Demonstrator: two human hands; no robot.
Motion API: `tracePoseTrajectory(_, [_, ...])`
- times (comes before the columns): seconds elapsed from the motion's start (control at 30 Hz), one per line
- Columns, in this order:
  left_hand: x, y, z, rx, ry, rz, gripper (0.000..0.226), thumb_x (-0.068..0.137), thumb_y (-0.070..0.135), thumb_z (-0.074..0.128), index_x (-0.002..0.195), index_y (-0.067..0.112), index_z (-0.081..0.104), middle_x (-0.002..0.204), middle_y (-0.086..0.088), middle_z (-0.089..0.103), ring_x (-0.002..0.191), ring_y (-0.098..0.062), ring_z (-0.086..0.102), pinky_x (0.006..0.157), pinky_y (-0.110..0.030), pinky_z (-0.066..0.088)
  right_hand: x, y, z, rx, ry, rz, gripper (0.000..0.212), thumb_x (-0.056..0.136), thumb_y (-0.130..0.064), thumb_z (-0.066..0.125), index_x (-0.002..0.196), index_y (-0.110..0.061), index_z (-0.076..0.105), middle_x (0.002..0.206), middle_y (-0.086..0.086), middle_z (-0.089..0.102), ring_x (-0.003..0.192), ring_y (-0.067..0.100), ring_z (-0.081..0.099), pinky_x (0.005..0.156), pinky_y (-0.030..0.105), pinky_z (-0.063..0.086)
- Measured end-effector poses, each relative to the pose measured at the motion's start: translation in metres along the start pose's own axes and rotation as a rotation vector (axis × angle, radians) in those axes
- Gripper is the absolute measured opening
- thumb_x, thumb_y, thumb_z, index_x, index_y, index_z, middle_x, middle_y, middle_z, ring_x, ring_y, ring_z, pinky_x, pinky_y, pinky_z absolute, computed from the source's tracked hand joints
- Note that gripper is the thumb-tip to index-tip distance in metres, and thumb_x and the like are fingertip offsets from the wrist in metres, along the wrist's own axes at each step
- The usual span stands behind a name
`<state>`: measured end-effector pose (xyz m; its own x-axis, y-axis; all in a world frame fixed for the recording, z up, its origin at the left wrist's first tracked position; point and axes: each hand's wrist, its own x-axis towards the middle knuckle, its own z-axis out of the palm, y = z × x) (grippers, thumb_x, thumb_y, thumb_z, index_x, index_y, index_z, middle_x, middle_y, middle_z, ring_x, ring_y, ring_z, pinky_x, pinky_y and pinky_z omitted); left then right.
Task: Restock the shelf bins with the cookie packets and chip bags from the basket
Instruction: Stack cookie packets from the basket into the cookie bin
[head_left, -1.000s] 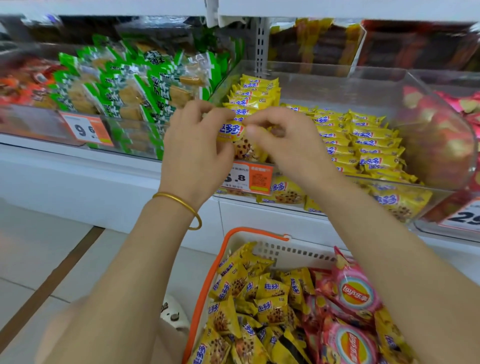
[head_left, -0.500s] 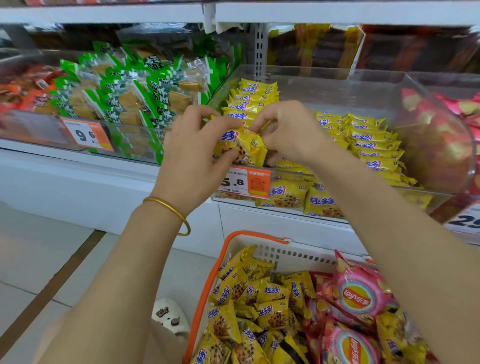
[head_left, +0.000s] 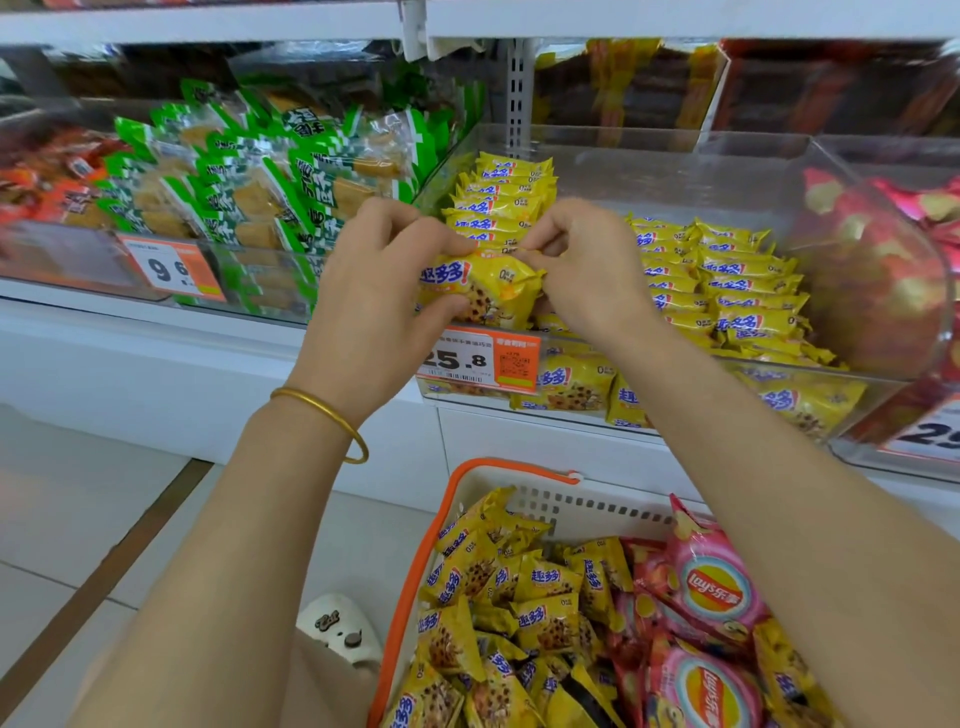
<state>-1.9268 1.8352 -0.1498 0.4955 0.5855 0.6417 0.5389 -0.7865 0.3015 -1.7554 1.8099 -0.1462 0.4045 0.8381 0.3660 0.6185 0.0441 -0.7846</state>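
A yellow cookie packet (head_left: 485, 288) hangs over the front edge of the clear middle shelf bin (head_left: 675, 156). My left hand (head_left: 379, 291) grips its left end, thumb below and fingers above. My right hand (head_left: 582, 265) pinches its right end. Rows of the same yellow packets (head_left: 737, 280) fill the bin behind. Below, a white basket with an orange rim (head_left: 415, 561) holds several yellow cookie packets (head_left: 519, 597) and pink chip bags (head_left: 711, 592).
Green-wrapped snack packs (head_left: 249, 176) fill the bin at the left. A clear bin with pink chip bags (head_left: 878, 291) stands at the right. Orange price tags (head_left: 480, 361) hang on the bin fronts. A white shoe (head_left: 337, 629) shows on the tiled floor beside the basket.
Both hands have drawn the yellow packet slightly towards me and lower, from among the rows to the bin's front edge. The right hand's hold has shifted to the packet's right end.
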Motion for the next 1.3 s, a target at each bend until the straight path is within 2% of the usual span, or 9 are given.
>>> tracePoseTrajectory(0.27, [-0.001, -0.005, 0.004, 0.052, 0.022, 0.007, 0.036, 0.074, 0.01, 0.073, 0.109, 0.009, 0.064, 0.105, -0.014, 0.049, 0.098, -0.028, 0.049, 0.085, -0.04, 0.044, -0.005, -0.001, -0.001, 0.033, 0.037, -0.027, 0.012, 0.085, -0.01, 0.065, 0.078, -0.014, 0.056, 0.067, -0.008, 0.05, 0.066, 0.021, 0.064, 0.062, 0.047, 0.056])
tracePoseTrajectory(0.4, [-0.003, -0.009, 0.007, 0.106, 0.016, 0.003, 0.034, 0.072, 0.023, 0.068, 0.106, 0.016, 0.067, 0.104, -0.011, 0.055, 0.098, -0.031, 0.05, 0.081, -0.047, 0.044, -0.009, -0.004, -0.006, 0.071, 0.0, -0.022, 0.002, 0.085, -0.012, 0.061, 0.086, -0.013, 0.06, 0.069, -0.007, 0.053, 0.072, 0.024, 0.064, 0.065, 0.049, 0.055])
tracePoseTrajectory(0.53, [-0.002, -0.012, 0.005, 0.138, 0.006, 0.011, 0.03, 0.078, 0.035, 0.059, 0.102, 0.024, 0.072, 0.11, -0.004, 0.061, 0.105, -0.028, 0.044, 0.082, -0.039, 0.035, -0.02, -0.007, -0.009, 0.065, -0.081, -0.042, 0.026, 0.079, -0.035, 0.071, 0.094, -0.016, 0.06, 0.081, -0.002, 0.052, 0.081, 0.027, 0.062, 0.071, 0.049, 0.054])
tracePoseTrajectory(0.67, [-0.003, -0.009, 0.002, 0.153, 0.044, -0.052, 0.032, 0.08, 0.025, 0.049, 0.097, 0.02, 0.076, 0.119, -0.005, 0.063, 0.11, -0.038, 0.046, 0.087, -0.047, 0.039, -0.024, -0.011, -0.005, -0.13, -0.129, -0.083, 0.028, 0.078, -0.027, 0.075, 0.099, -0.017, 0.059, 0.095, 0.001, 0.054, 0.088, 0.019, 0.055, 0.072, 0.027, 0.044])
tracePoseTrajectory(0.77, [-0.001, -0.003, 0.004, 0.198, 0.003, -0.038, 0.05, 0.077, 0.026, 0.037, 0.113, 0.013, 0.068, 0.128, -0.008, 0.06, 0.12, -0.034, 0.048, 0.098, -0.05, 0.039, -0.022, -0.017, 0.0, -0.172, -0.18, -0.105, 0.026, 0.082, -0.023, 0.071, 0.105, -0.016, 0.06, 0.098, 0.001, 0.056, 0.083, 0.016, 0.053, 0.067, 0.024, 0.039])
tracePoseTrajectory(0.93, [-0.009, 0.006, 0.017, 0.259, -0.195, -0.051, 0.072, 0.082, 0.041, 0.013, 0.143, 0.016, 0.042, 0.15, -0.004, 0.038, 0.142, -0.02, 0.027, 0.117, -0.045, 0.01, -0.026, -0.013, -0.014, -0.044, -0.175, 0.075, 0.05, 0.081, -0.028, 0.073, 0.122, -0.012, 0.05, 0.102, 0.001, 0.055, 0.098, 0.019, 0.057, 0.085, 0.037, 0.051])
tracePoseTrajectory(1.1, [-0.011, 0.006, 0.02, 0.331, -0.156, -0.051, 0.069, 0.085, 0.04, 0.012, 0.141, 0.014, 0.044, 0.147, -0.006, 0.043, 0.141, -0.02, 0.031, 0.116, -0.046, 0.005, -0.024, -0.018, -0.005, -0.113, -0.317, 0.066, 0.017, 0.085, -0.02, 0.067, 0.08, -0.01, 0.054, 0.084, 0.008, 0.061, 0.076, 0.02, 0.057, 0.069, 0.037, 0.049])
tracePoseTrajectory(1.17, [-0.012, 0.005, 0.023, 0.337, -0.14, -0.053, 0.066, 0.087, 0.038, 0.015, 0.138, 0.011, 0.048, 0.144, -0.008, 0.047, 0.139, -0.022, 0.035, 0.116, -0.047, 0.008, -0.023, -0.023, -0.002, -0.148, -0.354, 0.05, 0.029, 0.084, -0.017, 0.066, 0.068, -0.016, 0.042, 0.069, 0.002, 0.049, 0.063, 0.016, 0.045, 0.059, 0.031, 0.04])
tracePoseTrajectory(1.3, [-0.014, 0.006, 0.024, 0.305, -0.047, -0.05, 0.056, 0.087, 0.031, 0.028, 0.13, 0.007, 0.055, 0.138, -0.012, 0.053, 0.133, -0.028, 0.042, 0.115, -0.051, 0.014, -0.025, -0.026, -0.015, 0.021, -0.443, 0.103, 0.016, 0.081, -0.01, 0.067, 0.092, -0.002, 0.059, 0.097, 0.019, 0.066, 0.09, 0.031, 0.064, 0.079, 0.048, 0.054])
